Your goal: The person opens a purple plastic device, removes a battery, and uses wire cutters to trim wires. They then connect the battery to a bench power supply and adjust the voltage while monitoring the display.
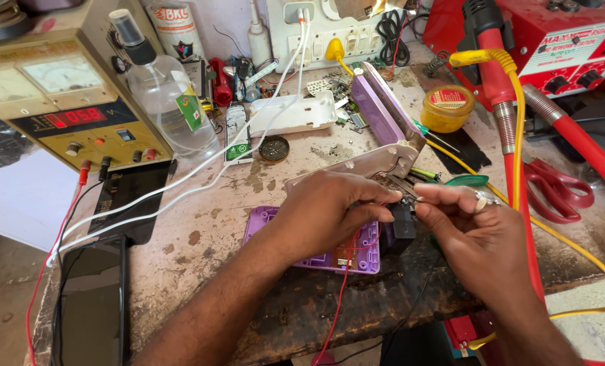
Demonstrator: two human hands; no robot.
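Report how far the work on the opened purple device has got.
Done: the purple casing lies open, its lid set aside behind. In hand: the left hand steadies the wiring while the right hand pinches a fine part beside the black block. Left: the casing is unclosed.

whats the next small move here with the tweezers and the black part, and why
Probably ease the tweezers down a little to the black block. The right hand pinches them just above it, while the left hand steadies the open purple case, with red wires close by.
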